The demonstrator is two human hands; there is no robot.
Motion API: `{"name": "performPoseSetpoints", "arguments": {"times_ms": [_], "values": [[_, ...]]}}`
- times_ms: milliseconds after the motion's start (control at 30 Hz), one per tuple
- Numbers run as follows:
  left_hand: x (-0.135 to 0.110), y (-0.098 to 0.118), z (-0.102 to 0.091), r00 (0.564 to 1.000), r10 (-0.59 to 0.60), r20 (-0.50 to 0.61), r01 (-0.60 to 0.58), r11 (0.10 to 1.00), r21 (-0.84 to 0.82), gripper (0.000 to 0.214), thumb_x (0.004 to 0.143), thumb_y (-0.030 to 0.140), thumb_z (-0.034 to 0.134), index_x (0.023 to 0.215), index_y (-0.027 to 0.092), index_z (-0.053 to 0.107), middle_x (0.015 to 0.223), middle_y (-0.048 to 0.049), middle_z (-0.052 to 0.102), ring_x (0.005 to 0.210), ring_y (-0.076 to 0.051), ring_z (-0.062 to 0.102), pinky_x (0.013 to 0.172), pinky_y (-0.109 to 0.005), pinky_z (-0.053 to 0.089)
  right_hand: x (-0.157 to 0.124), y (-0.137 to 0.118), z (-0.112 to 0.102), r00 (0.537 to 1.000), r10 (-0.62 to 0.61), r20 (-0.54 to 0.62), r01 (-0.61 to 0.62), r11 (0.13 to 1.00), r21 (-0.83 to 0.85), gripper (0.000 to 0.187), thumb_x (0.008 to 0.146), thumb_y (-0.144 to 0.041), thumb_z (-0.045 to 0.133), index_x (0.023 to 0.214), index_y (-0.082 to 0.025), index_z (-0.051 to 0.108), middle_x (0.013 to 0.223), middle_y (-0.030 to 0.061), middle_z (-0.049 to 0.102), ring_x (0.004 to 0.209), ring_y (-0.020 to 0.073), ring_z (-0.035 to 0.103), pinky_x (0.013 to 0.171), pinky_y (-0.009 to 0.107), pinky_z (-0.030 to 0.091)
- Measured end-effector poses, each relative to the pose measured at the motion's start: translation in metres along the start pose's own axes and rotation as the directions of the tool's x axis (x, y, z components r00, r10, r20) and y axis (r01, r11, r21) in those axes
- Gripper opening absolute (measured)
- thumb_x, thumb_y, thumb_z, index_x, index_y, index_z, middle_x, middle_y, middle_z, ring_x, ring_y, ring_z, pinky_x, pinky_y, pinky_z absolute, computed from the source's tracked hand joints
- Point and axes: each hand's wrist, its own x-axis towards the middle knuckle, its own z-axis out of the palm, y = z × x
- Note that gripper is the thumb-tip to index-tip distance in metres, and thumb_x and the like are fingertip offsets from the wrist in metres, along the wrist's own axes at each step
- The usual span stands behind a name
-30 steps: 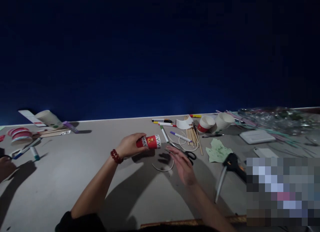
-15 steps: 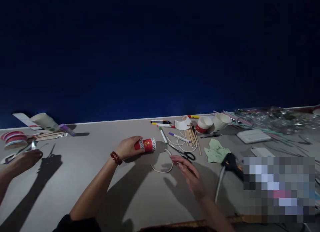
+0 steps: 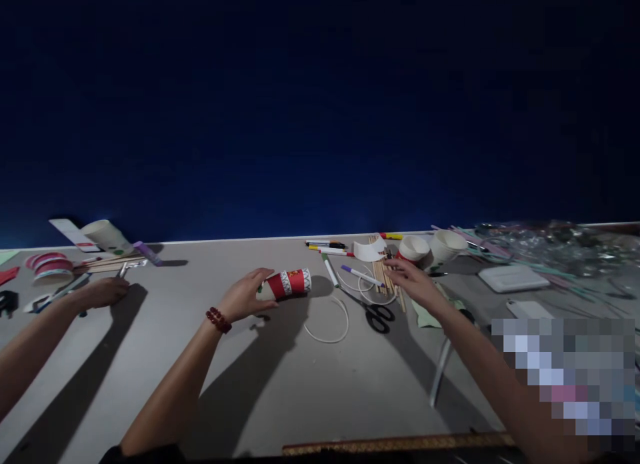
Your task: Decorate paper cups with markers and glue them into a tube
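Observation:
My left hand (image 3: pixel 245 295), with a red bead bracelet on the wrist, rests on the grey table (image 3: pixel 280 384) and holds a red and white paper cup (image 3: pixel 290 283) lying on its side. My right hand (image 3: pixel 415 282) is stretched out to the right with fingers apart, its tips over a bundle of wooden sticks (image 3: pixel 386 272) near a red and white cup (image 3: pixel 413 249). It holds nothing. Black scissors (image 3: pixel 374 313) and a white cut ring (image 3: pixel 327 319) lie between my hands.
Markers (image 3: pixel 330 247), a white paper strip (image 3: pixel 369 249) and a white cup (image 3: pixel 447 243) lie at the back. A green paper piece (image 3: pixel 425 314) and a glue gun (image 3: pixel 443 371) are on the right. Another person's hand (image 3: pixel 103 292) reaches in at the left near ribbon spools (image 3: pixel 49 265).
My right hand moved from near the scissors up and right to the wooden sticks. My left hand loosened slightly on the cup. The other person's hand moved right.

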Motion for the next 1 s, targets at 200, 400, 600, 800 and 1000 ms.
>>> {"name": "performPoseSetpoints", "arguments": {"times_ms": [200,400,600,800,1000], "values": [[-0.015,-0.006,0.005,0.998,-0.019,-0.063,0.02,1.0,0.016,0.077,0.085,0.045,0.08,0.152,0.021,0.05,0.154,-0.0174,0.058,0.142,-0.036,0.058,0.117,-0.051,0.051,0.048,0.019,0.014,0.998,0.039,-0.056,-0.047,0.989,-0.141,0.038,0.09,-0.03,0.063,0.124,-0.017,0.074,0.142,0.0186,0.068,0.141,0.0364,0.056,0.123,0.053,0.039],[-0.03,-0.006,0.01,0.987,-0.049,-0.153,0.054,0.998,0.032,0.066,0.094,0.047,0.071,0.151,0.02,0.051,0.152,-0.0184,0.06,0.142,-0.036,0.058,0.118,-0.054,0.05,0.063,0.023,0.026,0.995,0.09,-0.037,-0.094,0.983,-0.155,0.03,0.089,-0.025,0.065,0.113,-0.013,0.079,0.134,0.0212,0.072,0.135,0.0359,0.062,0.121,0.047,0.041],[-0.044,-0.006,0.01,0.962,0.047,-0.269,-0.04,0.999,0.032,0.052,0.1,0.043,0.064,0.147,0.023,0.053,0.153,-0.0171,0.059,0.142,-0.034,0.056,0.118,-0.056,0.049,0.065,0.019,0.024,0.993,0.065,-0.099,-0.07,0.997,-0.044,0.025,0.085,-0.022,0.065,0.103,-0.016,0.081,0.13,0.0176,0.074,0.133,0.0341,0.063,0.122,0.048,0.039],[-0.042,0.025,0.0,0.857,0.174,-0.486,-0.169,0.984,0.053,0.024,0.103,0.028,0.061,0.126,0.025,0.067,0.144,-0.0143,0.066,0.142,-0.033,0.055,0.118,-0.056,0.049,0.031,0.01,0.012,0.98,0.023,-0.196,0.008,0.988,0.156,0.042,0.09,-0.044,0.065,0.123,-0.021,0.078,0.143,0.0137,0.069,0.122,0.0314,0.07,0.109,0.049,0.054],[-0.032,0.084,0.008,0.79,0.175,-0.588,-0.323,0.934,-0.156,0.027,0.104,0.031,0.059,0.08,0.024,0.069,0.096,-0.0092,0.079,0.106,-0.029,0.071,0.098,-0.049,0.057,-0.039,-0.024,0.011,0.973,0.107,-0.206,0.031,0.82,0.572,0.053,0.082,-0.059,0.08,0.125,-0.028,0.08,0.141,0.0099,0.073,0.128,0.033,0.068,0.115,0.051,0.051]]}}
